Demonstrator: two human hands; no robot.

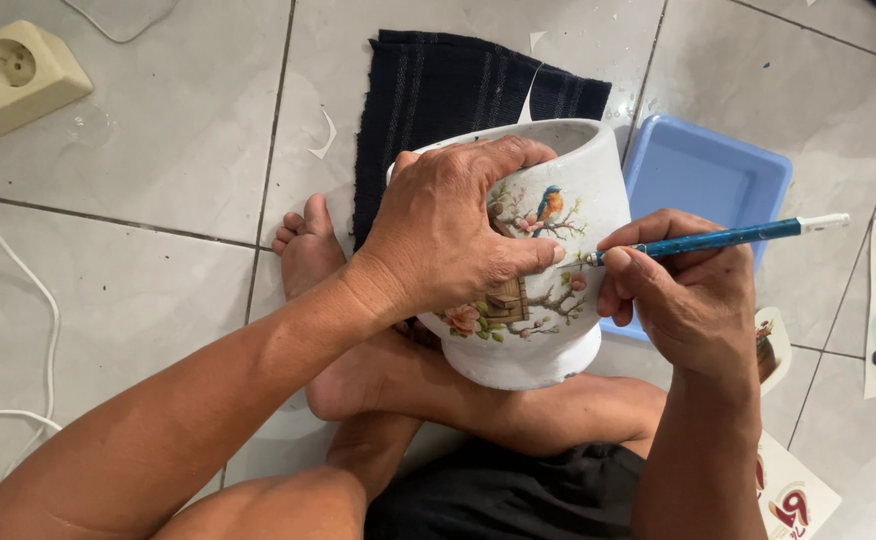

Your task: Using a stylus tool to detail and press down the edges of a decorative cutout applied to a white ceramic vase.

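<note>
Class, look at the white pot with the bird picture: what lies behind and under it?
Behind the white pot lie a dark striped cloth and a blue tray on the tiled floor. Under it is the person's leg. The pot hides part of the cloth and the tray's near corner.

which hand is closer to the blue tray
Right. The right hand, holding a brush, overlaps the blue tray's near edge in the view. The left hand grips the pot, which lies between it and the tray.
</note>
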